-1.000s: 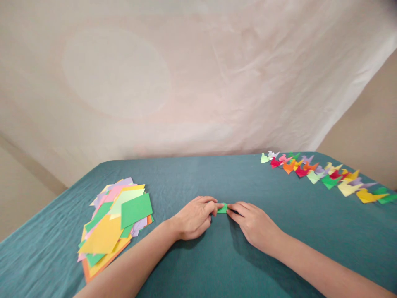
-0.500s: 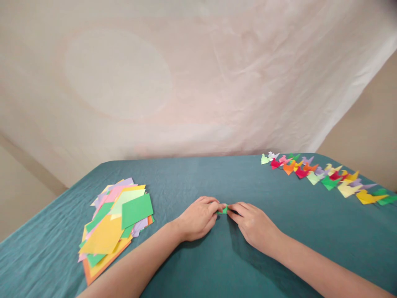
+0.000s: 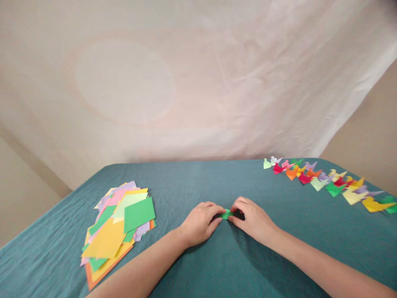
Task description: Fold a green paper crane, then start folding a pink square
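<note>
A small folded green paper (image 3: 226, 214) is held between my two hands, low over the middle of the cloth. My left hand (image 3: 201, 223) pinches its left end between thumb and fingers. On the other side, my right hand (image 3: 252, 219) grips the right end, with the thumb below and the fingers curled above. The fingertips cover both ends of the paper, so its full shape is hidden.
Loose coloured paper sheets (image 3: 105, 238) lie in an overlapping pile at the left. Rows of small folded paper birds (image 3: 335, 189) stand at the far right. A teal cloth (image 3: 186, 178) covers the table, and a pale sheet (image 3: 198, 82) hangs behind it.
My right fingers have lifted and arched above the green paper, and my left thumb and fingers have spread around its left end. The view has tilted slightly.
</note>
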The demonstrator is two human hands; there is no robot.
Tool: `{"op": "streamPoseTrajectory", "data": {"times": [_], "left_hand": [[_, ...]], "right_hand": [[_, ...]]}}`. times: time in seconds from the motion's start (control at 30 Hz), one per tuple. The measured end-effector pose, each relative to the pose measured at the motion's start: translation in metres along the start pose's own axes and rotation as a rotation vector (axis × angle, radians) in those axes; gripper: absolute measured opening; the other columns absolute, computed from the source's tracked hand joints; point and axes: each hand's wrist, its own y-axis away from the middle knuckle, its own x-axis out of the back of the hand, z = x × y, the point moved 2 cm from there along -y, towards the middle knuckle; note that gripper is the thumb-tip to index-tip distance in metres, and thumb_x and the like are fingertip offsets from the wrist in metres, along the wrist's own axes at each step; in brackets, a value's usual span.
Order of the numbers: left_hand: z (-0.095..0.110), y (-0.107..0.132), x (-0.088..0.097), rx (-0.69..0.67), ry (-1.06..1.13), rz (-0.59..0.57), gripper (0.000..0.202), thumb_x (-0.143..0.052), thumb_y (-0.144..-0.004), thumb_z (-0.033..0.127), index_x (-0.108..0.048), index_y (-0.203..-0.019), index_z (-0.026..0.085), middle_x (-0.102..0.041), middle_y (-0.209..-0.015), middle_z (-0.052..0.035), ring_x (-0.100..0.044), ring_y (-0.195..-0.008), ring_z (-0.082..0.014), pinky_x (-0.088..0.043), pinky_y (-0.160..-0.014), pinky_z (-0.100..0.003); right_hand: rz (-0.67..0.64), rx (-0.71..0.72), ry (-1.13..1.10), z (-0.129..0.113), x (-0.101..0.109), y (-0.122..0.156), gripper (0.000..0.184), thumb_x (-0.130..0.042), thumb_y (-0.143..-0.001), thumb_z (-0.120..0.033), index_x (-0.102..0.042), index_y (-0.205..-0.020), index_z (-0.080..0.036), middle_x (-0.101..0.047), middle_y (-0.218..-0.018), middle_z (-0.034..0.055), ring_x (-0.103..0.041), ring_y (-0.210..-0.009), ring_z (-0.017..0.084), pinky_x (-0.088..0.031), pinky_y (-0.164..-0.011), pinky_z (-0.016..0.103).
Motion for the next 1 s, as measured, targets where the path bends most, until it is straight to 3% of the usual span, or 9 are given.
{"op": "streamPoseTrajectory", "data": {"times": [0.2,0.47,0.67,0.87,1.0], "left_hand": [[-0.004,0.002,-0.003,-0.008,0.049,0.022,0.024,-0.042,-0.090,0.018,-0.052,-0.111,0.020,-0.061,-0.106,-0.0042,-0.053,-0.100,-0.0182,-0.040,-0.091,-0.033],[-0.006,0.001,-0.003,-0.011,0.251,0.066,0.023,-0.044,-0.088,0.016,-0.054,-0.109,0.020,-0.060,-0.106,-0.0054,-0.054,-0.100,-0.0170,-0.041,-0.090,-0.031],[-0.010,0.000,-0.008,0.181,0.550,0.133,0.015,-0.053,-0.082,0.017,-0.054,-0.097,0.016,-0.061,-0.088,-0.0032,-0.058,-0.078,-0.0131,-0.048,-0.074,-0.026],[-0.014,-0.002,-0.015,0.299,0.882,0.229,0.030,-0.061,-0.075,0.017,-0.048,-0.102,0.016,-0.054,-0.078,0.0009,-0.054,-0.066,-0.0094,-0.046,-0.062,-0.022],[-0.016,-0.003,-0.018,0.378,1.034,0.270,0.033,-0.064,-0.073,0.020,-0.049,-0.103,0.017,-0.050,-0.080,0.0017,-0.053,-0.060,-0.0070,-0.045,-0.060,-0.023]], "right_hand": [[-0.109,-0.149,-0.033,0.005,-0.002,-0.011,0.015,-0.063,-0.071,-0.031,-0.059,-0.079,-0.019,-0.056,-0.081,0.0027,-0.055,-0.075,0.016,-0.040,-0.068,0.027],[-0.087,-0.175,-0.180,0.001,-0.008,-0.007,0.011,-0.061,-0.072,-0.026,-0.055,-0.078,-0.019,-0.058,-0.074,0.0019,-0.054,-0.068,0.015,-0.038,-0.061,0.025],[-0.103,-0.121,-0.497,-0.008,-0.009,-0.004,0.004,-0.056,-0.076,-0.019,-0.053,-0.078,-0.018,-0.057,-0.069,-0.0007,-0.052,-0.063,0.012,-0.040,-0.059,0.023],[-0.033,-0.161,-0.780,-0.014,-0.009,-0.003,0.012,-0.055,-0.079,-0.026,-0.052,-0.087,-0.018,-0.055,-0.075,-0.0005,-0.051,-0.067,0.012,-0.041,-0.062,0.023],[-0.068,-0.136,-0.832,-0.018,-0.011,-0.001,0.015,-0.050,-0.084,-0.033,-0.053,-0.085,-0.018,-0.056,-0.075,-0.0001,-0.050,-0.068,0.012,-0.040,-0.064,0.024]]}}
